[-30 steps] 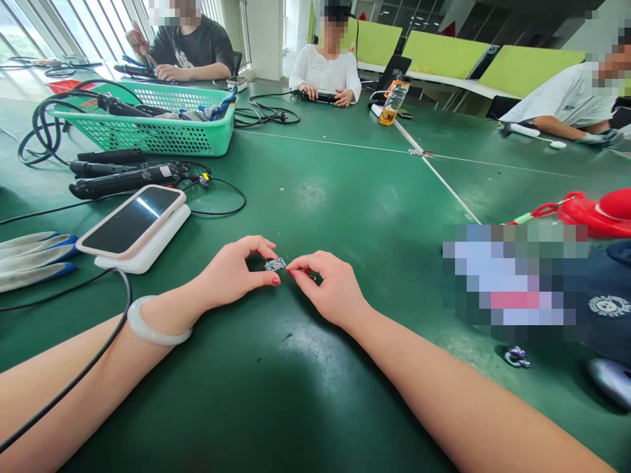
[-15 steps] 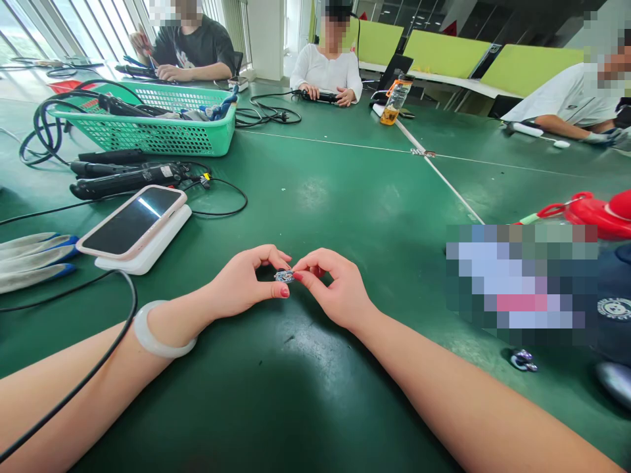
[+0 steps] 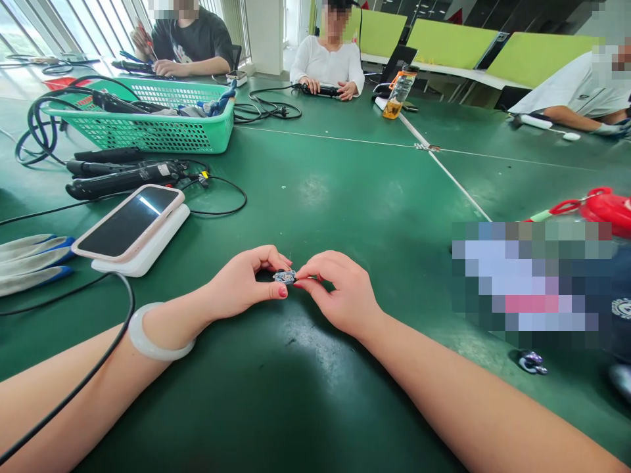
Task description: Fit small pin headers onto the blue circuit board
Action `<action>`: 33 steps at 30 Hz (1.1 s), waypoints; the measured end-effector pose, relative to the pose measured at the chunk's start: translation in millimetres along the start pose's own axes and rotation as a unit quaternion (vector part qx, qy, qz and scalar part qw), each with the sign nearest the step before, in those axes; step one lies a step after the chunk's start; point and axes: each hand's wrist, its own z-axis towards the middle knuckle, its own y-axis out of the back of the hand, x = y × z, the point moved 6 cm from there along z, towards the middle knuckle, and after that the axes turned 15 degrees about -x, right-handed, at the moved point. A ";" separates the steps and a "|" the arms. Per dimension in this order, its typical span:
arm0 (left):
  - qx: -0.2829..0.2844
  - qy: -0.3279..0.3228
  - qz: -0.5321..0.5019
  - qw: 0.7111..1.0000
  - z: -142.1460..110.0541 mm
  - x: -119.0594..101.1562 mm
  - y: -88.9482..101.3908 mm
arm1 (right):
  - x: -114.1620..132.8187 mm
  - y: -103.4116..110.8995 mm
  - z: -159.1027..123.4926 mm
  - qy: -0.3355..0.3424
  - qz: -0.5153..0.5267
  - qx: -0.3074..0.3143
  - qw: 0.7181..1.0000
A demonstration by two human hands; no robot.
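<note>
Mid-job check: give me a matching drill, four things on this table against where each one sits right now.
Things:
1. small circuit board
2. phone
3. green basket
4. drink bottle

Places:
A. far side of the table, beside the white seam line
B. far left, holding cables and tools
C. pinched between the left hand and the right hand
D. lying on a white block, left of the hands

Pairs: 1-C, 2-D, 3-B, 4-A

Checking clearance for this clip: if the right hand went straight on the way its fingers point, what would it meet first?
The right hand points leftward at the small part it already pinches; straight on, it would probably meet the left hand, whose fingertips grip the same part.
</note>
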 end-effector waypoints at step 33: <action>0.031 -0.003 0.151 0.988 -1.5 2.2 -3.6 | 16.8 -6.1 -8.7 -0.006 -0.115 0.054 0.992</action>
